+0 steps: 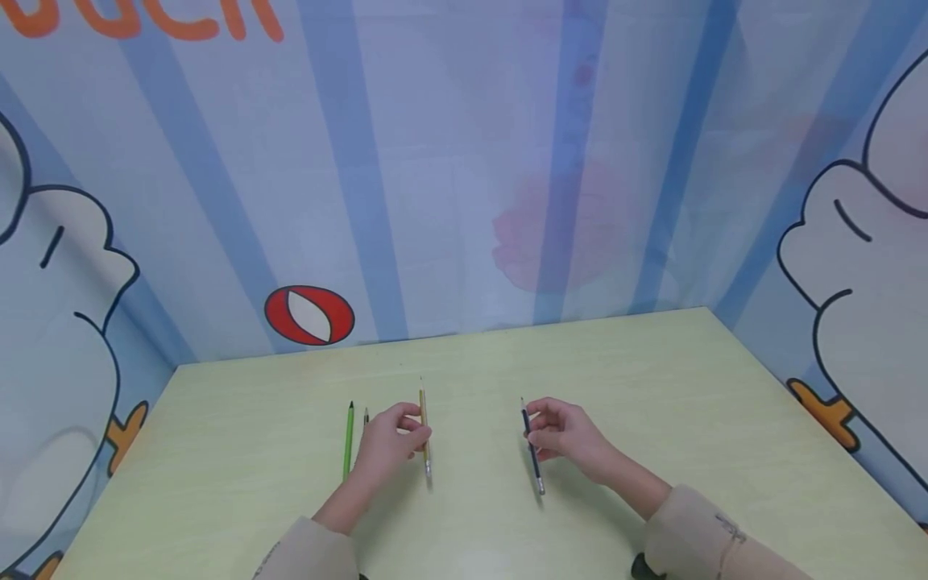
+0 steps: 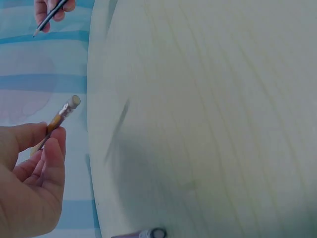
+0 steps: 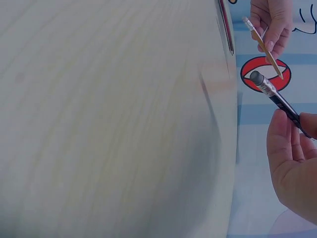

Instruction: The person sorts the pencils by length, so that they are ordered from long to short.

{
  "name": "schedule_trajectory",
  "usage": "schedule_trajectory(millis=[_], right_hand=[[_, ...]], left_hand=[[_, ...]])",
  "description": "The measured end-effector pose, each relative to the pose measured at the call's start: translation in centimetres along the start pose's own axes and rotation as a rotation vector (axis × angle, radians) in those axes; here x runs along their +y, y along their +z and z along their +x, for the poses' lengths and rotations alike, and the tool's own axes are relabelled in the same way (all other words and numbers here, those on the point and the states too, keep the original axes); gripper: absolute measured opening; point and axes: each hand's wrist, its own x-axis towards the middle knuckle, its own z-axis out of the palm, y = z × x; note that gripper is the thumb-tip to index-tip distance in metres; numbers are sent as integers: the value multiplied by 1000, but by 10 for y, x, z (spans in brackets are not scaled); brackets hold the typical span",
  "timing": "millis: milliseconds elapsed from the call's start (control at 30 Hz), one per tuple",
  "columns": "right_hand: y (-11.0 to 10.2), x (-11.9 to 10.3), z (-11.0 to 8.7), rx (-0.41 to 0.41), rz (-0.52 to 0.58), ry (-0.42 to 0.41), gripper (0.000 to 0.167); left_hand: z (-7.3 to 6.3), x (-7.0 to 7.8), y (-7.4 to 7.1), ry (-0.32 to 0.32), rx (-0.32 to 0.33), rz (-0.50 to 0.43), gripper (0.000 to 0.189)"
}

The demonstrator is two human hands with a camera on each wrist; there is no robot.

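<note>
Between thumb and fingers, my left hand (image 1: 391, 441) pinches a yellow pencil (image 1: 424, 427), its point away from me and its eraser end nearer. My right hand (image 1: 569, 435) pinches a dark blue pencil (image 1: 532, 448) the same way, a short distance to the right. In the left wrist view the yellow pencil (image 2: 58, 119) shows a metal band and pale eraser. A dark grey eraser tops the dark pencil (image 3: 277, 98) in the right wrist view. Both pencils are held above the table and cast shadows on it.
Left of my left hand, a green pencil (image 1: 349, 439) lies on the pale wooden table (image 1: 616, 370). A dark pencil (image 1: 366, 416) beside it is mostly hidden by that hand. A striped, printed backdrop (image 1: 464, 161) stands along the table's far edge.
</note>
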Motion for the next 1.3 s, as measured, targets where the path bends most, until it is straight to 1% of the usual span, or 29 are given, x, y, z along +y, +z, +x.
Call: schedule_trajectory(millis=[67,200,333,433,600,867,1200,1300], right_hand=[[0,1,0,0,3,0,41],[-1,2,1,0,6,0,41],[-1,2,1,1,7,-1,41],[-2,2,1,3,12,-1,40],[-2,2,1,6,7,2,40],[-2,1,0,12,-2,9,39],[-2,2,-1,18,-1,12,39],[-2,3,-1,25,2,18,39]], left_hand=[[1,-3,-6,-26,1,32,30],[1,-9,-14,-43,-1,95,30],[3,-15,-19,-60,-5,158,29],[2,-17,-22,-84,-11,185,29],[-1,-17,-26,-100,-21,220,28],[-4,-23,-27,-128,-27,251,27],[-6,-29,-27,-101,-1,306,29],[-5,-31,-26,-103,2,315,29]])
